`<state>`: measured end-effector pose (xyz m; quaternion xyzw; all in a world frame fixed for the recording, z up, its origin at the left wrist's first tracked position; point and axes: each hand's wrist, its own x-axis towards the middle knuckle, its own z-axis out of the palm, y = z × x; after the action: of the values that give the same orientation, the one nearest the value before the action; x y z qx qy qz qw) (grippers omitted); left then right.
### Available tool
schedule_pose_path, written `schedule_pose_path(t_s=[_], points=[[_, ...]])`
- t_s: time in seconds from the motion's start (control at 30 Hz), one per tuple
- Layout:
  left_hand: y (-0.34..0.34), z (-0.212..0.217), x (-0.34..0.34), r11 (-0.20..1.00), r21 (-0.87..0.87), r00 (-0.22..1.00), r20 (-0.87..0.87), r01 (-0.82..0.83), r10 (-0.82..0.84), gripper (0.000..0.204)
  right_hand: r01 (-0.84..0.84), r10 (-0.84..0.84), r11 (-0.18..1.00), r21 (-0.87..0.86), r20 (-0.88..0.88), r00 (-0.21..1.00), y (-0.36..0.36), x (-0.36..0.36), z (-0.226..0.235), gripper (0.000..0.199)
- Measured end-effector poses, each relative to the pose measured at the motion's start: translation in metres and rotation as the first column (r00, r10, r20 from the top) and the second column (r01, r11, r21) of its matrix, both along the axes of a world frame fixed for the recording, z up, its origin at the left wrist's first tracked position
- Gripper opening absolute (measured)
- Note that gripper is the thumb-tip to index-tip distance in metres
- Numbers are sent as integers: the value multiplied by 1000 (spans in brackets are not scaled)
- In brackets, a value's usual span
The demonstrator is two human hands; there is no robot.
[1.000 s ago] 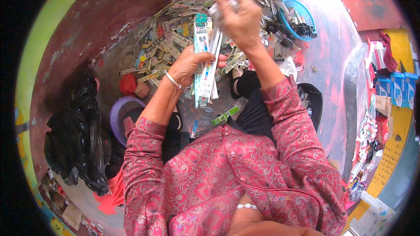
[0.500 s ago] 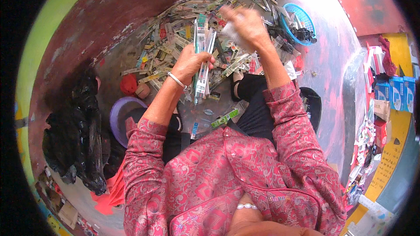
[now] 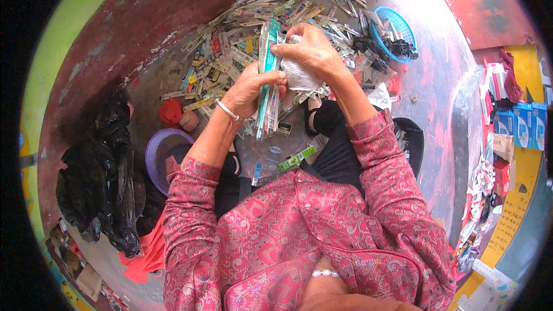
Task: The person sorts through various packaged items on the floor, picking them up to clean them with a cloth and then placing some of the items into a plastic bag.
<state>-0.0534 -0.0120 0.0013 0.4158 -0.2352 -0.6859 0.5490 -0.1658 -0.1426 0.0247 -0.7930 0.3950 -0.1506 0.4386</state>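
My left hand [image 3: 246, 91] is closed round a bundle of long, narrow clear-and-printed plastic packets [image 3: 266, 109], held upright in front of me. A teal packet [image 3: 269, 49] faces up at the top of the bundle. My right hand [image 3: 315, 50] has a white knitted cloth [image 3: 298, 77] gripped under its fingers, and its thumb presses on the upper part of the bundle. Past both hands spreads a big heap of similar thin packets [image 3: 222, 75] on the floor. Between my legs lie a green packet [image 3: 296, 158] and a small blue one [image 3: 256, 174].
A blue mesh basket [image 3: 411, 30] with black scraps stands at the far right. To my left are a purple basin [image 3: 151, 161], black plastic bags [image 3: 101, 175] and a red bundle [image 3: 170, 113]. Blue boxes [image 3: 521, 126] and clutter line the right side.
My right hand, blurred and apart from the bundle before, has moved left and down with the cloth onto the packets. The left hand's packets now show a teal one in front.
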Motion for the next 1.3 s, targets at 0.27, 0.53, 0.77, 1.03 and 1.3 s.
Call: schedule_pose_path(t_s=[0.27, 0.53, 0.77, 1.03, 1.3], points=[[-9, -9, -11, 996, -20, 917, 390, -82, 84, 31, 182, -178, 972, -150, 37, 983, -5, 3, 22, 78], [-6, 9, -6, 998, -61, 982, 185, -33, 44, 47, -130, 27, 917, 378, 267, 963, -4, -5, 22, 45], [0, 9, -7, 999, -44, 999, 35, 10, -9, 36, -140, -13, 879, 455, 318, 948, -6, -8, 15, 34], [-2, -1, -8, 998, -45, 997, 63, 53, -50, 32, 129, -180, 968, 215, 236, 955, -9, -8, 32, 43], [-4, -10, -5, 995, -69, 985, 159, 73, -61, 42, -344, 428, 744, -572, 14, 904, -8, -15, 26, 24]])
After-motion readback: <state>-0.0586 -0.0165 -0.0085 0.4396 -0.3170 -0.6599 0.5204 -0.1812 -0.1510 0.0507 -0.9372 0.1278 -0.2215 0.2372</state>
